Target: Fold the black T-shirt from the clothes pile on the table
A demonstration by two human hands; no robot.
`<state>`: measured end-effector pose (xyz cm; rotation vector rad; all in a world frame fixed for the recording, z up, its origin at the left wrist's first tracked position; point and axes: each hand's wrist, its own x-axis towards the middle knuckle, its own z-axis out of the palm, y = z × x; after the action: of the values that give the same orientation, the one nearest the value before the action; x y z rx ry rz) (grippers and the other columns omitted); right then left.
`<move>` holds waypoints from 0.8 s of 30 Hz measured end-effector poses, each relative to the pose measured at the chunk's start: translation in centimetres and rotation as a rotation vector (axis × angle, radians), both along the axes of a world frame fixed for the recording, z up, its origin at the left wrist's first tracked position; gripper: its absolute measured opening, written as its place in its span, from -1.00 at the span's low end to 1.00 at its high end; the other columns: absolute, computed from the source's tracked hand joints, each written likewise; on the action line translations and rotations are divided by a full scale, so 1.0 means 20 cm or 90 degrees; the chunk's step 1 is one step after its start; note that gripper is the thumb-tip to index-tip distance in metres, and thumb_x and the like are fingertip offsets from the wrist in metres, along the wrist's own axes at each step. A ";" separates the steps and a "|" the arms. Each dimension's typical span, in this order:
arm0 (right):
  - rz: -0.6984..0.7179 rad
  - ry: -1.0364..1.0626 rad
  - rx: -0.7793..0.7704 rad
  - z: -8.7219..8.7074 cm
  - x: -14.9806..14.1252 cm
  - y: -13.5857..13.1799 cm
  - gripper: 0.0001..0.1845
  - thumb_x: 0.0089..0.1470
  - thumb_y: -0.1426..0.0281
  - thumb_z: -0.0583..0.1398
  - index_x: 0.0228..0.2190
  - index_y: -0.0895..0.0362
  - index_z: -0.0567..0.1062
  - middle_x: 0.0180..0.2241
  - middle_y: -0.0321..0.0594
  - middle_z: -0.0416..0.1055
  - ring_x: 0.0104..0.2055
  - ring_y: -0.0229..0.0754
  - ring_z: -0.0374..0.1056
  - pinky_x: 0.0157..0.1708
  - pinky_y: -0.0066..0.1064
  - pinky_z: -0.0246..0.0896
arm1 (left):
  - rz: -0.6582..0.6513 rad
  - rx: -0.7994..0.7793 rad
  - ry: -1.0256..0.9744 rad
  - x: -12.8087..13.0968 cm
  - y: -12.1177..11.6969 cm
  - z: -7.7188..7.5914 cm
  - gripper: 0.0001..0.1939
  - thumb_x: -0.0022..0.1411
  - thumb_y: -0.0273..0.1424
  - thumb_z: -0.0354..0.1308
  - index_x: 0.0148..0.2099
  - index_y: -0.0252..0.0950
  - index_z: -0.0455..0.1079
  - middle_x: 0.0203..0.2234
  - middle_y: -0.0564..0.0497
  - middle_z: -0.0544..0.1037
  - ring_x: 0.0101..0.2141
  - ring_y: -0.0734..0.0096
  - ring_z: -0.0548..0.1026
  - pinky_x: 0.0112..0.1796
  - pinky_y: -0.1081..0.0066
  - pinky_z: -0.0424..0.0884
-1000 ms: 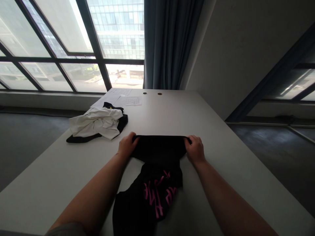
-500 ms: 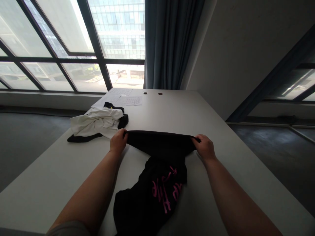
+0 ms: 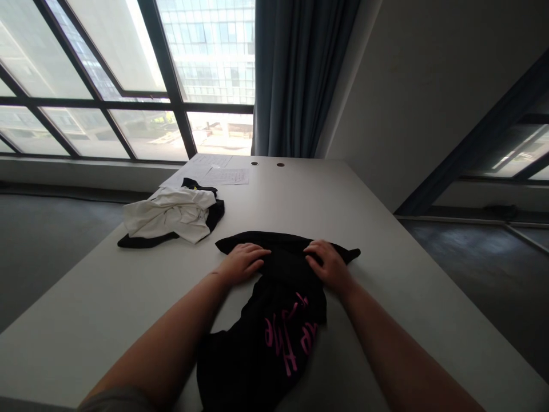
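Observation:
A black garment with pink lettering (image 3: 257,360), by its look a T-shirt, lies rumpled on the white table (image 3: 274,200). Its far end spreads wide to both sides, and the near end runs off the bottom of the view. My left hand (image 3: 244,262) rests on the left side of that far part, fingers stretched out and pointing right. On the opposite side my right hand (image 3: 329,266) lies on the cloth with its fingers a little bent and apart. Neither hand grips the fabric. A stretch of black cloth shows between the fingertips.
Left of the garment lies a bunched white and black piece of clothing (image 3: 171,214). Printed paper sheets (image 3: 227,176) are at the table's far left corner, near two round cable holes (image 3: 280,165). Windows and a dark blue curtain (image 3: 300,80) stand beyond.
Both hands have let go of the stretched far corners and moved inward onto the cloth. The far edge has dropped to the table and now curves.

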<state>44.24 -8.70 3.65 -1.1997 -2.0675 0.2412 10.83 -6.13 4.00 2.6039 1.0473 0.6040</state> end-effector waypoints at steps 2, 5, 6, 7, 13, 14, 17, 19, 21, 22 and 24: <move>0.175 0.007 -0.123 0.01 -0.08 -0.03 -0.76 0.31 0.27 0.14 -0.14 0.01 0.60 -0.10 -0.11 0.50 -0.03 -0.03 0.42 0.06 -0.14 0.36 | -0.062 -0.055 0.021 0.05 -0.03 -0.02 -0.57 0.43 -0.19 0.12 0.30 0.06 0.41 0.19 -0.03 0.48 0.21 0.14 0.40 0.25 0.09 0.21; 0.227 0.037 -0.205 0.01 -0.11 -0.03 -0.77 0.31 0.25 0.15 -0.17 0.04 0.59 -0.13 -0.13 0.51 -0.04 -0.05 0.44 0.05 -0.16 0.36 | -0.059 -0.092 0.021 0.06 -0.02 -0.05 -0.49 0.30 -0.18 0.29 0.28 0.07 0.42 0.25 -0.04 0.44 0.27 0.06 0.33 0.29 0.00 0.14; 0.218 0.047 -0.212 0.00 -0.11 -0.02 -0.77 0.30 0.23 0.16 -0.17 0.05 0.59 -0.13 -0.12 0.51 -0.04 -0.04 0.44 0.06 -0.14 0.35 | -0.066 -0.104 0.017 0.05 -0.01 -0.06 -0.48 0.27 -0.21 0.33 0.26 0.07 0.44 0.26 -0.03 0.43 0.28 0.05 0.33 0.29 -0.01 0.14; 0.211 0.052 -0.216 0.00 -0.10 -0.01 -0.76 0.30 0.22 0.17 -0.16 0.05 0.58 -0.12 -0.12 0.51 -0.03 -0.03 0.44 0.07 -0.13 0.35 | -0.076 -0.112 0.012 0.04 0.01 -0.06 -0.50 0.25 -0.23 0.35 0.23 0.07 0.47 0.26 -0.02 0.44 0.28 0.06 0.33 0.29 -0.01 0.15; 0.206 0.050 -0.202 -0.03 -0.07 0.01 -0.69 0.32 0.16 0.16 -0.12 0.06 0.60 -0.04 -0.09 0.50 0.03 -0.02 0.43 0.13 -0.12 0.31 | -0.064 -0.127 -0.085 0.03 0.04 -0.07 -0.83 0.36 -0.37 0.15 -0.07 -0.11 0.54 0.07 -0.03 0.58 0.12 0.19 0.49 0.19 0.12 0.32; 0.202 0.055 -0.206 -0.03 -0.07 0.01 -0.67 0.33 0.14 0.15 -0.11 0.06 0.60 -0.04 -0.09 0.51 0.02 -0.02 0.43 0.12 -0.13 0.31 | -0.043 -0.146 -0.122 0.03 0.04 -0.07 -0.82 0.37 -0.38 0.10 -0.07 -0.14 0.52 0.01 -0.03 0.60 0.07 0.21 0.52 0.16 0.16 0.36; 0.152 0.086 -0.244 -0.05 -0.06 0.01 -0.60 0.35 0.08 0.11 -0.08 0.07 0.59 -0.08 -0.11 0.55 0.00 -0.01 0.46 0.09 -0.15 0.33 | 0.093 -0.207 -0.293 0.01 0.06 -0.07 -0.78 0.40 -0.34 0.01 -0.02 -0.18 0.44 -0.10 -0.02 0.62 -0.04 0.27 0.56 0.09 0.23 0.42; 0.115 0.114 -0.280 -0.06 -0.04 0.01 -0.55 0.37 0.05 0.07 -0.05 0.08 0.58 -0.09 -0.12 0.57 -0.02 0.00 0.47 0.06 -0.15 0.34 | 0.212 -0.212 -0.421 -0.02 0.08 -0.09 -0.78 0.41 -0.27 -0.01 -0.03 -0.19 0.39 -0.13 0.00 0.61 -0.07 0.28 0.55 0.06 0.25 0.44; 0.102 0.120 -0.301 -0.07 -0.03 0.02 -0.52 0.36 0.02 0.07 -0.04 0.09 0.58 -0.10 -0.11 0.58 -0.03 0.01 0.48 0.05 -0.16 0.33 | 0.306 -0.197 -0.514 -0.06 0.12 -0.11 -0.78 0.39 -0.20 0.01 -0.06 -0.20 0.36 -0.20 0.02 0.59 -0.13 0.29 0.55 0.00 0.29 0.45; 0.106 0.111 -0.305 -0.07 -0.02 0.02 -0.52 0.34 0.01 0.10 -0.05 0.09 0.58 -0.11 -0.11 0.57 -0.04 0.01 0.47 0.03 -0.17 0.33 | 0.338 -0.190 -0.538 -0.08 0.14 -0.12 -0.77 0.37 -0.19 0.03 -0.08 -0.20 0.35 -0.24 0.03 0.58 -0.16 0.29 0.54 -0.03 0.30 0.45; 0.120 0.081 -0.304 -0.07 -0.01 0.03 -0.53 0.26 -0.02 0.19 -0.07 0.09 0.59 -0.14 -0.11 0.55 -0.08 0.00 0.46 -0.02 -0.20 0.33 | 0.368 -0.181 -0.543 -0.10 0.17 -0.15 -0.78 0.35 -0.19 0.05 -0.10 -0.21 0.35 -0.28 0.04 0.56 -0.19 0.28 0.53 -0.05 0.30 0.45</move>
<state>44.01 -8.10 2.20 -1.2176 -2.0730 0.9184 8.78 -2.80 1.09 1.4953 1.3940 1.3956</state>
